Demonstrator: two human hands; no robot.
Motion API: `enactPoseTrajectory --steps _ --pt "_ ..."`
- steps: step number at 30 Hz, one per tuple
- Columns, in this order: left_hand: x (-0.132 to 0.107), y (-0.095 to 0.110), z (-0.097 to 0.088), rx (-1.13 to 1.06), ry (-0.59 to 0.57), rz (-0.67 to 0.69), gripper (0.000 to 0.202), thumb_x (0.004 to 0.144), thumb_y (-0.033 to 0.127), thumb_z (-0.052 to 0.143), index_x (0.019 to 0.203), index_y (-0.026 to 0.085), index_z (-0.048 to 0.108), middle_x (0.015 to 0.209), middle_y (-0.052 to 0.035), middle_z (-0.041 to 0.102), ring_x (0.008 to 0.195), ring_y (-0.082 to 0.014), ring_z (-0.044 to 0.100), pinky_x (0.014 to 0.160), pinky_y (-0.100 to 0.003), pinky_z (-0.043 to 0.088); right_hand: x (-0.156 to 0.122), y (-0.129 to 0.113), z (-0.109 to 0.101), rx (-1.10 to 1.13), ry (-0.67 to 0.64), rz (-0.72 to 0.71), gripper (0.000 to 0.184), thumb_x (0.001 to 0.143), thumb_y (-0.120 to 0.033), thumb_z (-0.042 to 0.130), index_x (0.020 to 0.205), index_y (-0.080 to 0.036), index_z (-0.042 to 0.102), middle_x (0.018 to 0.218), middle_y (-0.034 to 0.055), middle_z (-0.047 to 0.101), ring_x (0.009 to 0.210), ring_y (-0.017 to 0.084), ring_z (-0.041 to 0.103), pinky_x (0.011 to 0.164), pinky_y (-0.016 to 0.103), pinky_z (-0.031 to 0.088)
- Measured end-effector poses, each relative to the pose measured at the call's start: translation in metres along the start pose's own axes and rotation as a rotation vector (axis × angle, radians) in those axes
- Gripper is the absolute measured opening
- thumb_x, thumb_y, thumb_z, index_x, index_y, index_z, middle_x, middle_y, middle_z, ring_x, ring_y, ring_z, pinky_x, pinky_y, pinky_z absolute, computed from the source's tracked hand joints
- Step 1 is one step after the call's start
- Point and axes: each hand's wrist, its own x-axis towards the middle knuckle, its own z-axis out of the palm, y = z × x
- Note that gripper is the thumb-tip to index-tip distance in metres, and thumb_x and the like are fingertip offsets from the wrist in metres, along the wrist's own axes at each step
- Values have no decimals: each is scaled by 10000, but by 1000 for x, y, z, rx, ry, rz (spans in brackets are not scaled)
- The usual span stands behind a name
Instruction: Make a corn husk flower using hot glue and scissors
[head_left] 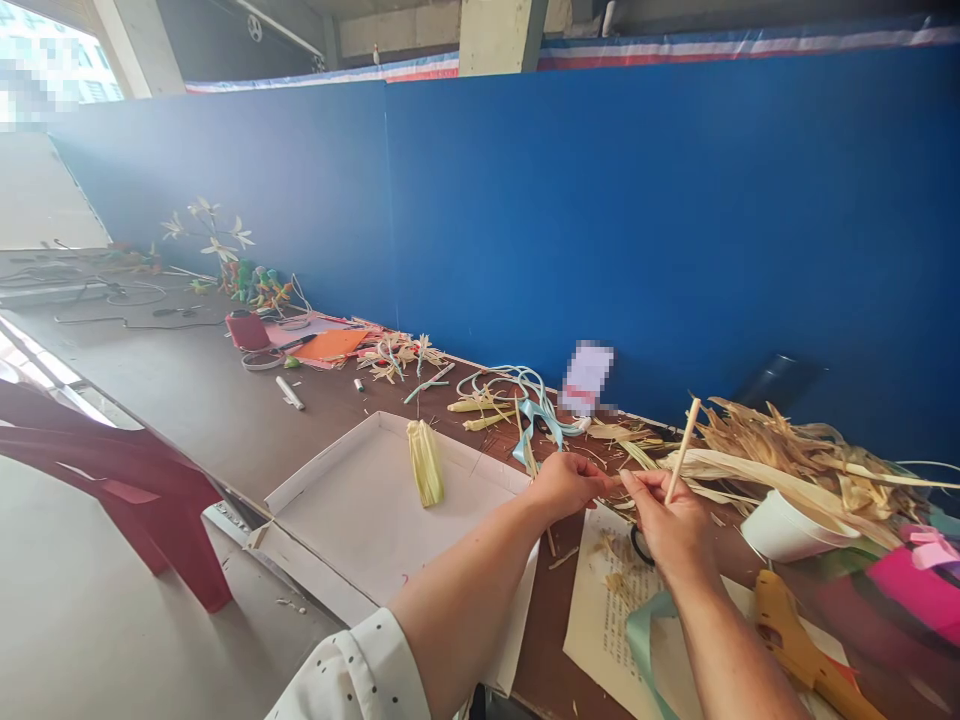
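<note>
My left hand (568,486) is closed with its fingertips pinched, just above the brown table. Close beside it, my right hand (675,525) grips a pale thin stick (682,450) that stands upright out of the fist. The fingertips of both hands nearly meet at a small thin piece too fine to name. Below the hands lies a printed sheet (592,625) with a pale blue ribbon (646,640) across it. A black ring-shaped handle (641,545) shows partly beside my right hand. To the left, a yellow-green corn husk bundle (425,468) lies in a shallow white box lid (330,510).
Dried corn husks (795,445), a tilted white cup (795,527) and a yellow glue gun (799,635) are at right. Blue cord (517,375) and husk scraps run along the blue partition (637,220). A dark red chair (150,480) stands at left.
</note>
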Motion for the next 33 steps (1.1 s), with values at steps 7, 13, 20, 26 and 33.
enactPoseTrajectory --steps 7,13,20,26,33 --pt "2 1 -8 61 32 8 109 678 208 650 759 137 663 544 30 537 472 -60 445 484 -181 373 10 14 -6 67 -12 96 491 659 -547 653 988 -183 637 687 35 665 615 197 602 577 313 438" --pt "8 -1 -18 124 155 24 165 679 274 668 790 152 672 527 38 532 460 -57 431 462 -178 329 16 29 -14 -231 -47 97 349 644 -484 627 886 -241 686 794 75 700 760 293 643 695 420 450" --pt "6 1 -16 36 97 6 152 673 255 691 775 148 654 588 32 563 478 -52 473 503 -183 393 11 11 -16 -235 -17 49 296 688 -462 581 874 -277 717 805 57 708 721 257 637 656 381 447" --pt "2 8 -16 -51 134 29 93 694 193 668 755 127 645 626 20 571 480 -35 450 491 -171 385 7 -29 -30 -341 -111 94 312 729 -500 542 840 -271 722 627 16 676 604 223 614 591 342 430" --pt "0 10 -16 -203 70 69 112 686 209 672 722 112 630 622 17 549 511 -37 451 524 -182 397 4 -54 -37 -246 -224 123 301 702 -519 586 788 -261 716 666 19 689 491 168 574 480 293 399"
